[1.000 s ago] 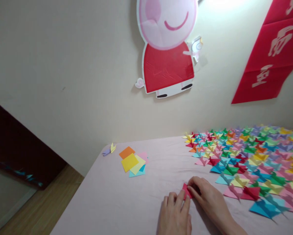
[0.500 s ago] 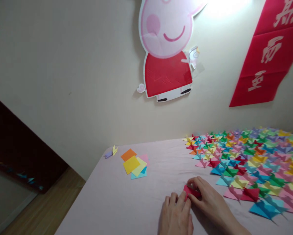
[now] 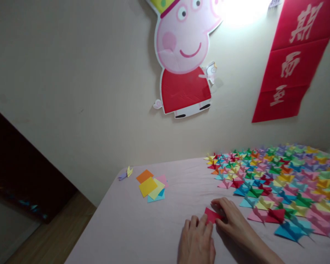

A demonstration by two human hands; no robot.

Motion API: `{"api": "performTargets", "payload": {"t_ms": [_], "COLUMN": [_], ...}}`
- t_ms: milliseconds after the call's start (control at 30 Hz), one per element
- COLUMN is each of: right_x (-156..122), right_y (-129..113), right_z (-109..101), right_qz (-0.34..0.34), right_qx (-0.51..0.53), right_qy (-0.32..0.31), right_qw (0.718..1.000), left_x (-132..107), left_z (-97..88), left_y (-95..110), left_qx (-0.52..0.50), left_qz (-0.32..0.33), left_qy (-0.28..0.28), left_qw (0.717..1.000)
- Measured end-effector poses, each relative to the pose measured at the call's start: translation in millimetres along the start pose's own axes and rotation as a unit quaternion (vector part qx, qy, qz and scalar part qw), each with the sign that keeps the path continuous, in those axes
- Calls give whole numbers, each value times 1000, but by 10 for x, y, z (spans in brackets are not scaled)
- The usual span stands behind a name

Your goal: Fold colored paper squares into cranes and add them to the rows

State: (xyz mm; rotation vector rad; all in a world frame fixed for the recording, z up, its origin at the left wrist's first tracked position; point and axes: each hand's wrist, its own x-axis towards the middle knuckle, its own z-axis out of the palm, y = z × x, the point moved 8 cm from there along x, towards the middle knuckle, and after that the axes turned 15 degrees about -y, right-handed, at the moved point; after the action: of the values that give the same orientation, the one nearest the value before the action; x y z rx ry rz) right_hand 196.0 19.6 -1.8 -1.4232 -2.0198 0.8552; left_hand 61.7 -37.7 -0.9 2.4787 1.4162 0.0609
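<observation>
A small red piece of folding paper (image 3: 211,215) lies on the pink cloth in front of me, and it looks partly folded. At its left edge my left hand (image 3: 198,238) rests palm down, fingers bent, the fingertips pressing on the paper. My right hand (image 3: 232,222) holds the right side, thumb at the near edge and forefinger curled over the far corner. Fingers hide both ends of the paper. To the right stand several rows of folded paper cranes (image 3: 275,216) in many colours.
Loose square sheets (image 3: 148,187) in orange, yellow, pink and blue overlap on the pink-covered table (image 3: 112,223). A yellow and purple folded paper piece (image 3: 125,173) sits at the far left corner. The wall (image 3: 98,91) carries a pig cutout (image 3: 185,90) and a red banner (image 3: 280,80).
More of the red paper shows between my hands. My right thumb and fingers have shifted outward along its right side. The camera view has tilted slightly up and right.
</observation>
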Motion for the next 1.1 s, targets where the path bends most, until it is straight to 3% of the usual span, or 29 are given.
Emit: {"api": "performTargets", "payload": {"t_ms": [400, 500, 567, 700, 900, 1100], "right_x": [27, 2, -21, -43, -19, -5], "right_y": [384, 348, 214, 1, 21, 14], "right_z": [-43, -55, -60, -8, 9, 4], "right_qz": [33, 45, 17, -10, -8, -6], "right_qx": [205, 183, 140, 23, 12, 5], "right_qy": [-10, 8, 27, 23, 10, 11], "right_qw": [978, 982, 990, 999, 1000, 1000], "left_x": [-46, -46, -1, 137, 220, 206], "left_z": [-88, -199, -258, -275, -230, -206], "left_y": [-10, 15, 14, -67, -136, -187], "left_qx": [-41, -77, -106, -137, -145, -161], "left_qz": [-13, -11, -24, -113, -173, -177], "left_qy": [-13, 5, 19, 41, 71, 65], "left_qw": [999, 997, 994, 983, 972, 969]}}
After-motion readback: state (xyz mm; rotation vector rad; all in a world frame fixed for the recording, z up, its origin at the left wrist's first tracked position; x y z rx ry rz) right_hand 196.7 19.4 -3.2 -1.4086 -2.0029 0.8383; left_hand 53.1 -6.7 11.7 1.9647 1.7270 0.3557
